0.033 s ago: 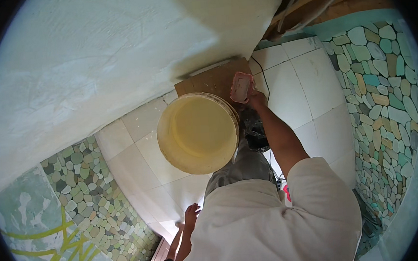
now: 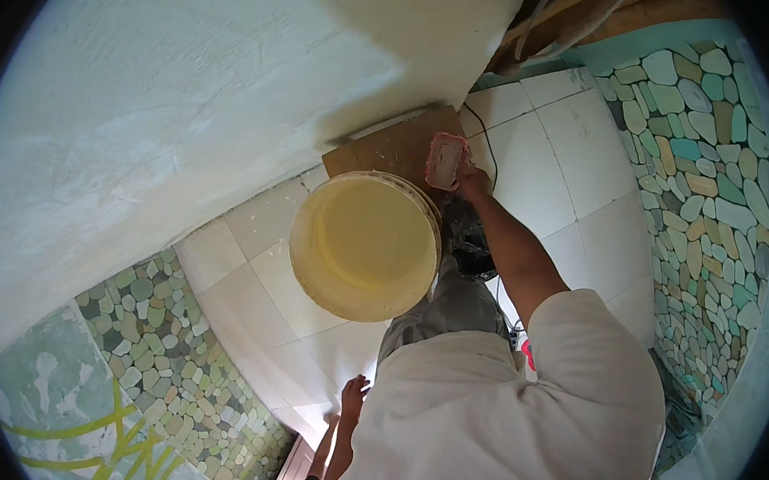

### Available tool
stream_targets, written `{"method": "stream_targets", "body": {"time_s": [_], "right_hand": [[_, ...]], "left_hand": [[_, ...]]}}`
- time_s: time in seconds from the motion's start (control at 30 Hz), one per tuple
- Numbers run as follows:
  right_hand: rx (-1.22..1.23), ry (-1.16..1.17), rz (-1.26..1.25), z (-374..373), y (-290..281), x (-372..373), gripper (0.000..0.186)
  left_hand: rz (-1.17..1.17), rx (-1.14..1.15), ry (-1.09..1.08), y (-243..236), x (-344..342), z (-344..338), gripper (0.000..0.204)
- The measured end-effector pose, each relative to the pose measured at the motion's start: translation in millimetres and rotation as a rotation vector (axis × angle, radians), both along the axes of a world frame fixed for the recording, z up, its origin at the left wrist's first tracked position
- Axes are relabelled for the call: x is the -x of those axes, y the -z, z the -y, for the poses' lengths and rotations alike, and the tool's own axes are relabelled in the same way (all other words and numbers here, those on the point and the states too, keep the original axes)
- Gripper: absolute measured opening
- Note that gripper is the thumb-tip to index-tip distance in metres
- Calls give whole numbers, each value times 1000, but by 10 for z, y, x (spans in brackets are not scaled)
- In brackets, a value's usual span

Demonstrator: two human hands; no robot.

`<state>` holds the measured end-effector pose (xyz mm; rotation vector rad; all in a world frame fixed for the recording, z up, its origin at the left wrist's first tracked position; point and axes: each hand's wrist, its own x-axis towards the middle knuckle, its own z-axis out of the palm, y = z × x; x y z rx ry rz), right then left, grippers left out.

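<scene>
My right hand (image 2: pixel 472 180) is closed around the handle end of a pink rectangular dipper (image 2: pixel 444 162). I hold it over a brown board (image 2: pixel 391 146), just right of a large pale yellow bucket (image 2: pixel 363 246). The bucket's rim is stained, and its inside is pale yellow; how full it is I cannot tell. Low on the left, my left hand (image 2: pixel 355 389) hangs beside my shirt, its fingers loosely apart and nothing seen in them. Under my right forearm sits a crumpled black plastic bag (image 2: pixel 471 247), partly hidden by the arm.
A pale plastered wall (image 2: pixel 214 91) rises beyond the bucket. White tiles (image 2: pixel 530 158) cover the floor, with a dark cable (image 2: pixel 488 139) across them. Pebble mosaic lies at right (image 2: pixel 693 183) and left (image 2: pixel 159 336). Another bare limb (image 2: pixel 322 449), whose it is unclear, shows beside my left arm.
</scene>
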<state>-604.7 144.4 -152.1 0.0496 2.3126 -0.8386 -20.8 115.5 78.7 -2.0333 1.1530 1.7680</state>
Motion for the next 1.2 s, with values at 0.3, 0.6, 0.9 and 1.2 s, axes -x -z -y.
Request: {"method": "stream_targets", "body": {"time_s": [0.3, 0.6, 0.9, 1.2], "right_hand": [[-187, -90, -18, 118, 330, 119, 66], [-141, -34, -163, 202, 309, 78, 77], [-187, 8, -190, 149, 154, 43, 66], [-162, -50, -161, 137, -84, 88, 31]], "left_hand": [[65, -82, -109, -225, 191, -152, 37], [38, -26, -154, -255, 221, -277, 30], [39, -8, -160, -250, 308, -305, 28], [-11, 15, -104, -201, 309, -330, 29]]}}
